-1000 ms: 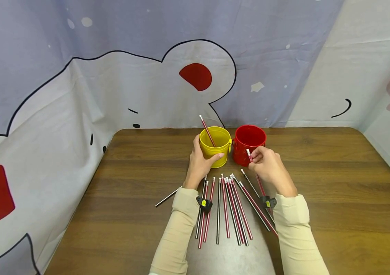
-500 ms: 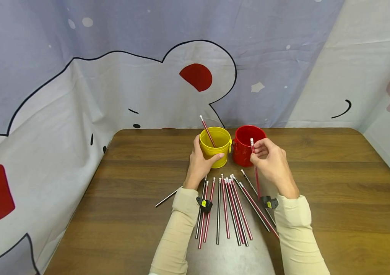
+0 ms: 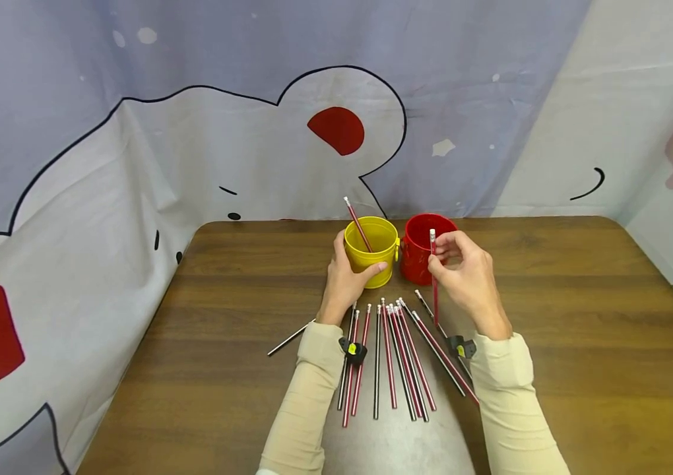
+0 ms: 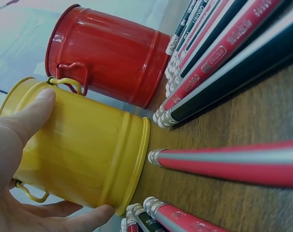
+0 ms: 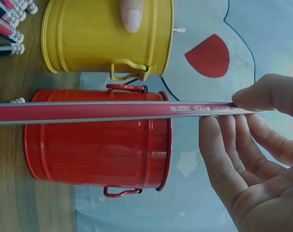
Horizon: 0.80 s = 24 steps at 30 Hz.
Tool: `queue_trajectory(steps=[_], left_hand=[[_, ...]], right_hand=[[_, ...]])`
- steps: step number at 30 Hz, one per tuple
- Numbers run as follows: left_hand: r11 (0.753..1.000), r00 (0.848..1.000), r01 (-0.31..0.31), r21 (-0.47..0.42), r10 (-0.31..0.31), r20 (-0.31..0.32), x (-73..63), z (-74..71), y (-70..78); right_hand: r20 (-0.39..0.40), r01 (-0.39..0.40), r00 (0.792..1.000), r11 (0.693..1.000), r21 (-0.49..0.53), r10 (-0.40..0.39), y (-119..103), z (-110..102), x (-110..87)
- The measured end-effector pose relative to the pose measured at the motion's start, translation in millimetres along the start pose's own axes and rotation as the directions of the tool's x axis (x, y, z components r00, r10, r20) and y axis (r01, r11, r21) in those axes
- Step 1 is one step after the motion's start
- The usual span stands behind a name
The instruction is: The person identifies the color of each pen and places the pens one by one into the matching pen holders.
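Note:
My left hand (image 3: pixel 345 284) grips the side of a yellow bucket (image 4: pixel 83 140), thumb and fingers spread around its wall. A red-striped pencil (image 3: pixel 358 224) leans inside that bucket, eraser end up. Between thumb and fingertips, my right hand (image 3: pixel 468 280) pinches another red pencil (image 5: pixel 137 111) near its eraser end. This pencil hangs nearly upright in front of the red bucket (image 5: pixel 98 150), its lower end over the table. In the head view no pencil shows inside the red bucket, though part of its inside is hidden by the right hand.
Several red and black pencils (image 3: pixel 390 356) lie fanned on the wooden table (image 3: pixel 224 316) before the buckets, erasers pointing away. One black pencil (image 3: pixel 290 339) lies apart on the left. A patterned curtain (image 3: pixel 224 145) hangs behind the table's far edge.
My right hand has raised the red pencil from a slant near the tabletop to nearly upright before the red bucket. The left hand stays on the yellow bucket.

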<state>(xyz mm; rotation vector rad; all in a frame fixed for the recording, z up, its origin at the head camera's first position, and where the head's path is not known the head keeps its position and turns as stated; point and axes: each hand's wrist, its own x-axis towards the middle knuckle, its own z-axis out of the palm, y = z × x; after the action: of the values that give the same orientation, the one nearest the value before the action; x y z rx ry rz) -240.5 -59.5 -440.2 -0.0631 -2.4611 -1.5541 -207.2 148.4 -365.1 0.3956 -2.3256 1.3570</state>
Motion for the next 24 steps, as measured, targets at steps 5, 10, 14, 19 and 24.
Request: queue_trajectory(steps=[5,10,14,19,24], left_hand=[[1.000,1.000,0.007,-0.005,-0.007,-0.006,0.1,0.0,-0.5],[1.000,1.000,-0.004,-0.014,0.004,0.000,0.1,0.4,-0.9],[1.000,1.000,-0.004,-0.003,0.004,-0.004,0.4,0.2,-0.2],[1.000,1.000,0.004,0.015,-0.004,-0.008,0.4,0.4,0.4],[1.000,1.000,-0.007,0.018,0.008,-0.017,0.3,0.6,-0.3]], right_hand=[[-0.004,0.008,1.000,0.999,0.048,-0.008,-19,-1,0.1],[-0.028,0.015,1.000,0.997,0.075,-0.013,-35,-3,1.9],[-0.029,0.047,0.999,0.995,0.089,-0.045,-34,0,8.7],[-0.076,0.089,0.994,0.990,0.112,-0.081,-68,1,16.9],[-0.128,0.170,0.980,0.979,0.111,-0.156,-79,9,30.8]])
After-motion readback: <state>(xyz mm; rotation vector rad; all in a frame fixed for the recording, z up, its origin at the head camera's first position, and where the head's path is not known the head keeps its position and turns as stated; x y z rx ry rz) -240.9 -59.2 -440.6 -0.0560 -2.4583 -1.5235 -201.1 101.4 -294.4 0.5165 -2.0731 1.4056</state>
